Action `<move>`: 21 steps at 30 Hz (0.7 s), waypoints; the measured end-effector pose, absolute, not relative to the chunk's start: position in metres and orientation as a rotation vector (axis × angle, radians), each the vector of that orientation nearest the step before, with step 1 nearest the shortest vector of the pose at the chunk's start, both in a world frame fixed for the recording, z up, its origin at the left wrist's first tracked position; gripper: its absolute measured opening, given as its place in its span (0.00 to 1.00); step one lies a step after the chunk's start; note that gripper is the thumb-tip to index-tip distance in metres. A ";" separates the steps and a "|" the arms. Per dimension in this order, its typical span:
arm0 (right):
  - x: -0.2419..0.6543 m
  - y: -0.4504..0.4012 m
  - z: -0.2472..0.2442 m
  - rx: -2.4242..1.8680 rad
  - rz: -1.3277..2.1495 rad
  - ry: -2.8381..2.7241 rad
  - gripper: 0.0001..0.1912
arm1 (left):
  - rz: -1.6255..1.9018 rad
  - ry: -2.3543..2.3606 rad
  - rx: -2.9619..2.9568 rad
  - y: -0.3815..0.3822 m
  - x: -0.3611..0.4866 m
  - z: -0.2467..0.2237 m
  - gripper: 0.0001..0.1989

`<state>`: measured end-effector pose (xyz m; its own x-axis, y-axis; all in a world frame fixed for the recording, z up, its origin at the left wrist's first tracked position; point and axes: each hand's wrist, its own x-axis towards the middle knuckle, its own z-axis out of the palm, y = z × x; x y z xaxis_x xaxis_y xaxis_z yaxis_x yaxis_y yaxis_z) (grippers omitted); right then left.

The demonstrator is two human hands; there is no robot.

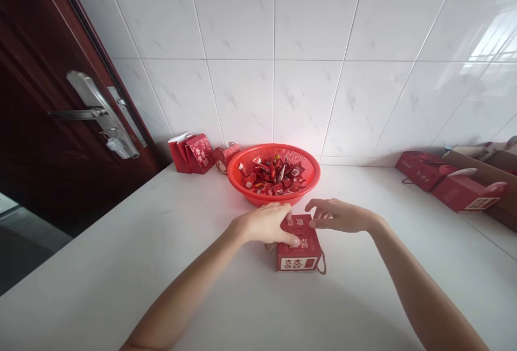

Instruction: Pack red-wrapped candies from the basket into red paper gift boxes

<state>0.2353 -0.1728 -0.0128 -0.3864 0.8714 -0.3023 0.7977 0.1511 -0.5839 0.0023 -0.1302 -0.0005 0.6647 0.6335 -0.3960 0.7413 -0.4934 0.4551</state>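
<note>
One red box [305,248] on the white tabletop [100,265], lying on it just in front of the basket; top face with pale lettering, near side with a pale printed panel, brown cord [323,264] looping off its right side. Left hand [264,223] lies over the box's left part, thumb flat on the top face, forefinger apart from it near the rear edge; remaining fingers hidden, so can't tell whether they clasp the side. Right hand [339,216] is at the rear right corner, fingers loosely curled with a gap to the thumb, nothing in its grasp; thumb tip looks to be at the box edge (contact hard to confirm from this angle).

Right behind: round red plastic basket [231,176], mesh-walled, partly filled with wrapped sweets [277,176], mostly red, a few gold bits. Left of basket: small red box with a rounded top [227,157] just beside it, then red folded packets [200,153] standing near the wall. Far right, well apart: two more red boxes, one at the back [422,170], one nearer with raised flaps [464,192], both next to a brown carton [479,170] cut off by the frame edge.

Backdrop: white tiled wall [242,17], window reflection upper right. Left: dark red-brown door [32,152], metal handle [86,114], keys [121,147] hanging under it.
</note>
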 end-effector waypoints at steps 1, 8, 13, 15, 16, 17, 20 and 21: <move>0.237 -0.172 -0.016 -1.646 1.082 -2.300 0.22 | -0.237 1.052 2.266 -0.129 0.002 -0.001 0.29; 0.236 -0.166 -0.022 -1.582 1.210 -2.223 0.29 | -0.220 1.034 2.249 -0.124 0.003 -0.004 0.29; 0.244 -0.164 -0.030 -1.379 1.513 -1.998 0.33 | -0.184 1.011 2.251 -0.123 0.005 -0.002 0.29; 0.248 -0.163 -0.033 -1.324 1.585 -1.874 0.34 | -0.173 1.032 2.246 -0.124 0.005 -0.002 0.30; 0.250 -0.162 -0.034 -1.305 1.605 -1.821 0.34 | -0.165 1.041 2.242 -0.124 0.005 -0.003 0.30; 0.251 -0.161 -0.034 -1.288 1.620 -1.780 0.33 | -0.156 1.047 2.238 -0.123 0.005 -0.003 0.30; 0.253 -0.161 -0.030 -1.217 1.621 -1.724 0.27 | -0.119 1.041 2.220 -0.123 0.005 -0.006 0.29; 0.253 -0.162 -0.028 -1.187 1.615 -1.710 0.25 | -0.105 1.038 2.215 -0.123 0.005 -0.007 0.29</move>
<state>0.2527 -0.1622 -0.0275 -0.4940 0.8456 -0.2024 0.2505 -0.0845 -0.9644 0.0052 -0.1232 -0.0070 0.6786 0.6513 -0.3396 0.7062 -0.4513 0.5455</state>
